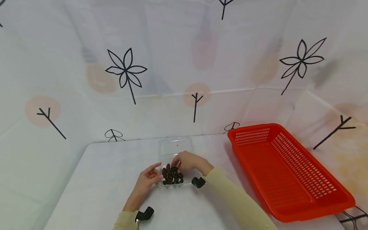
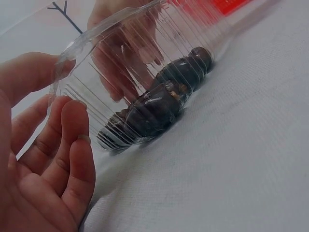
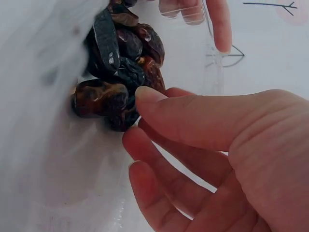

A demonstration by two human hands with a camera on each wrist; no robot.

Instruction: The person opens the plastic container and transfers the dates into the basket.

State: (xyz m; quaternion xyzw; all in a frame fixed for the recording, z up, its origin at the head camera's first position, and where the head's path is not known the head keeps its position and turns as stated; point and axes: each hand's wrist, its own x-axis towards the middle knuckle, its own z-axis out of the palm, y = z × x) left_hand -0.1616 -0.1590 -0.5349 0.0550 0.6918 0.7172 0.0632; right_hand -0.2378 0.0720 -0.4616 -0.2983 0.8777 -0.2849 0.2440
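Several dark brown, wrinkled dates (image 1: 169, 175) lie in a clear plastic clamshell box (image 1: 188, 182), mostly in its left part. Its lid (image 1: 175, 147) lies folded back toward the wall. My left hand (image 1: 147, 180) is at the box's left side, thumb and fingers on the rim, as the left wrist view shows. From the right, my right hand (image 1: 188, 161) reaches into the box. In the right wrist view its thumb and fingertips close about the end of one dark date (image 3: 124, 113) at the edge of the pile. The fingertips' far sides are hidden.
To the right stands a large red plastic basket (image 1: 287, 172) with perforated walls, its long side angled toward the front. A white cloth (image 1: 97, 179) covers the table. Behind it hangs a patterned white curtain (image 1: 169, 64). Each wrist bears a small black device (image 1: 145, 214).
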